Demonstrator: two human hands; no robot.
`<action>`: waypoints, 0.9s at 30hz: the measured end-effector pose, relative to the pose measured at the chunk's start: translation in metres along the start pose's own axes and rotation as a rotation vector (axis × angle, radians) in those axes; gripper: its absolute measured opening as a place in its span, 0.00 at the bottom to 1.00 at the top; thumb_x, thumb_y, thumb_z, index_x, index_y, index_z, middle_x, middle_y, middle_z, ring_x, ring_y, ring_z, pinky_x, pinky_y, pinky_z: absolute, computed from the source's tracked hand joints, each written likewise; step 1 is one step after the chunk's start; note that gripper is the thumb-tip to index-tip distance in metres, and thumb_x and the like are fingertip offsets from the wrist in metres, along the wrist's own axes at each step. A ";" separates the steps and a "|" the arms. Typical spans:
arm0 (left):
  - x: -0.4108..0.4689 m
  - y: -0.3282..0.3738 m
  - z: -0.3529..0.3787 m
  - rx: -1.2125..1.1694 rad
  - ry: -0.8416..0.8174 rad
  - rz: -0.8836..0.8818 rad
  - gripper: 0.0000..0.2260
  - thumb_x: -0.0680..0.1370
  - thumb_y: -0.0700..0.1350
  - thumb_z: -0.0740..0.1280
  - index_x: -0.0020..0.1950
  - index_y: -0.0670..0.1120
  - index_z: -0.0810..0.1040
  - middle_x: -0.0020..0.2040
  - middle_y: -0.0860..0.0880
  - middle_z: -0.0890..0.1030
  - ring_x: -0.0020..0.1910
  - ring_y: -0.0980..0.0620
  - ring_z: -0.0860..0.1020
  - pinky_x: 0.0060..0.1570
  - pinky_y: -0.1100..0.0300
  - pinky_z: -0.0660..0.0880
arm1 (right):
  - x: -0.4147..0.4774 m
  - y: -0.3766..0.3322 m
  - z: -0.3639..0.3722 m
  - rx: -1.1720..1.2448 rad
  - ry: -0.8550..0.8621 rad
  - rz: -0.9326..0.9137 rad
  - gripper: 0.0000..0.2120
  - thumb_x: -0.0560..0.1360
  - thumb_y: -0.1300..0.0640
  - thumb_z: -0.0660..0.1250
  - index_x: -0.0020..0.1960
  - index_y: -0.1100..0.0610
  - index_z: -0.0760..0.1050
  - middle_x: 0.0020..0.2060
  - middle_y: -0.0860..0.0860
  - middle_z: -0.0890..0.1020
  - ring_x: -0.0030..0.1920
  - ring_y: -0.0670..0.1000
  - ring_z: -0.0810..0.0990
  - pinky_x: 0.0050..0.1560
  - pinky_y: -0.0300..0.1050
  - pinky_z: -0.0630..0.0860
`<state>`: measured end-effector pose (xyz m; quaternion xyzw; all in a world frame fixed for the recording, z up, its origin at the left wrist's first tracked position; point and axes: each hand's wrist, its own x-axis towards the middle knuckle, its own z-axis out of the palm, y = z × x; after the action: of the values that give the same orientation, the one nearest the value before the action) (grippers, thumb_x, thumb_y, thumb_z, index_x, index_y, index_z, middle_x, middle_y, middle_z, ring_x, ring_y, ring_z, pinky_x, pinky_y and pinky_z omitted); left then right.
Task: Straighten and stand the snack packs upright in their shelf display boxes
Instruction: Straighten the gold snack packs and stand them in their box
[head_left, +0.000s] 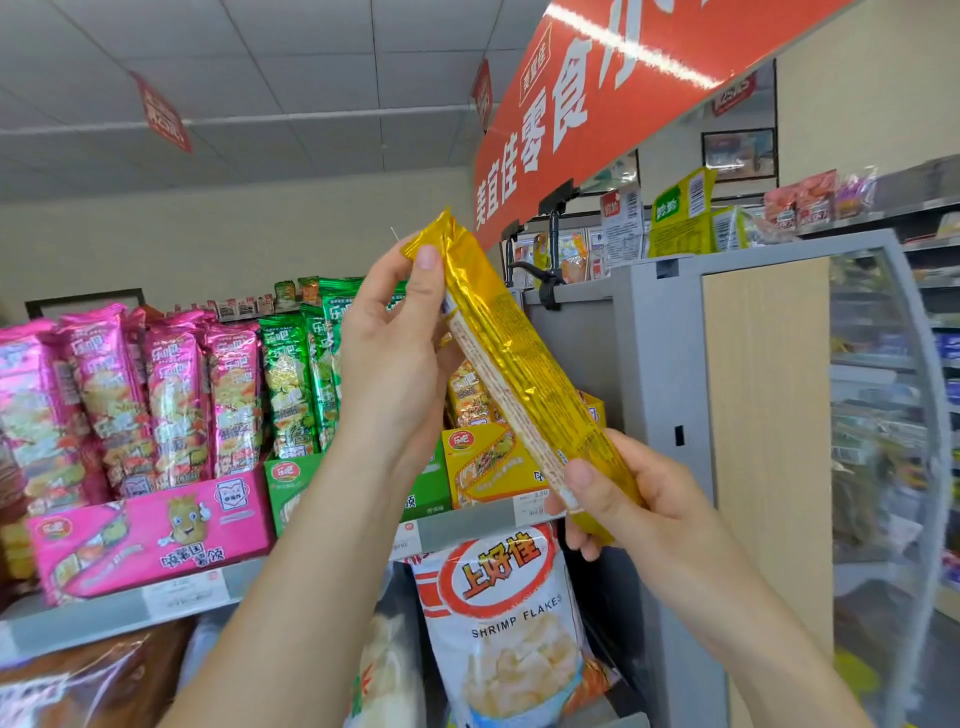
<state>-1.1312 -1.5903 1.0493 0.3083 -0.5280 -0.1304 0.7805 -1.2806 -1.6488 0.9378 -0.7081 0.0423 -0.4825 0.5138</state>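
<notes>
Head view: yellow box (485, 470) holds packs (470, 397) (hands (389, 374) (623, 504) grip another pack (519, 364)).

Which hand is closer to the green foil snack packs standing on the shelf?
Left. The left hand, gripping the top of the long yellow foil snack pack, sits in front of the green foil snack packs; the right hand holds its lower end, farther right.

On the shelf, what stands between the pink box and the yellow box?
The green box of green packs, partly behind the left arm, in the head view.
</notes>
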 end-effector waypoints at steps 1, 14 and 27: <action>0.000 -0.001 0.001 0.041 -0.004 0.009 0.13 0.83 0.49 0.60 0.62 0.43 0.76 0.38 0.54 0.81 0.38 0.56 0.79 0.38 0.61 0.78 | 0.000 0.000 0.003 -0.014 0.019 -0.040 0.11 0.74 0.45 0.67 0.53 0.46 0.80 0.38 0.46 0.84 0.35 0.44 0.80 0.35 0.34 0.75; 0.000 -0.009 -0.001 -0.150 -0.003 -0.093 0.03 0.81 0.38 0.62 0.52 0.44 0.74 0.48 0.41 0.80 0.47 0.45 0.78 0.50 0.48 0.76 | -0.011 0.016 0.018 -0.437 0.279 -0.209 0.28 0.75 0.34 0.59 0.74 0.36 0.59 0.60 0.36 0.71 0.58 0.38 0.76 0.48 0.30 0.76; 0.002 -0.019 0.002 0.042 -0.118 -0.162 0.08 0.80 0.47 0.64 0.56 0.45 0.77 0.45 0.48 0.81 0.43 0.52 0.80 0.50 0.52 0.78 | -0.017 0.025 0.022 -0.114 0.329 -0.106 0.28 0.69 0.34 0.68 0.68 0.36 0.69 0.57 0.46 0.82 0.53 0.49 0.83 0.48 0.53 0.82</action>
<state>-1.1301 -1.6070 1.0398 0.3580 -0.5492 -0.2000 0.7282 -1.2628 -1.6360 0.9078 -0.6489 0.1157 -0.6149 0.4330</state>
